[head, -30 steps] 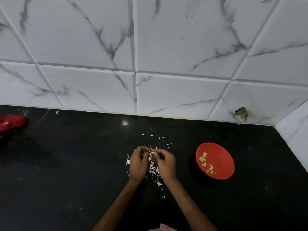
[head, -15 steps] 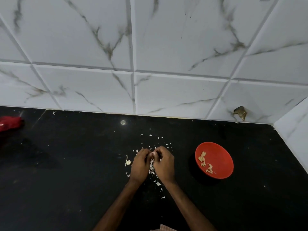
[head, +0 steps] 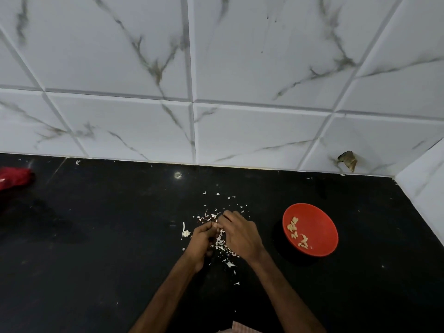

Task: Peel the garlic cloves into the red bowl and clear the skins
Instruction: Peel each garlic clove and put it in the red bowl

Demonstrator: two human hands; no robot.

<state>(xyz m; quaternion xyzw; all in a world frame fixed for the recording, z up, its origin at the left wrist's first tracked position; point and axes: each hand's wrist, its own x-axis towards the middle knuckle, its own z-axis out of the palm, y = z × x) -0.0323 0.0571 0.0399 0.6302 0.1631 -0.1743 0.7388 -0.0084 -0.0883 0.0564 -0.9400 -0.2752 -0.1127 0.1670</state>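
Garlic cloves (head: 292, 228) peeled and lying in the red bowl (head: 319, 219), hands at the skins (head: 219, 242) beside it.

Pale, curved and smooth, roughly ten, too small for a sure count, all in the left half of one round, shallow, matt bowl on a glossy black counter (head: 96, 260). Near the bowl's left: two bare hands, left hand (head: 200, 241) and right hand (head: 240, 234), fingers curled, fingertips meeting above one loose scatter of thin, papery white flakes, too many to count. Cannot tell whether either hand pinches a clove or a skin, hidden between the fingertips. Behind, glossy white wall tiles (head: 240, 135) with grey marble veins and one chipped hole (head: 347, 159) low on the right. At far left, one crumpled red cloth (head: 14, 176).
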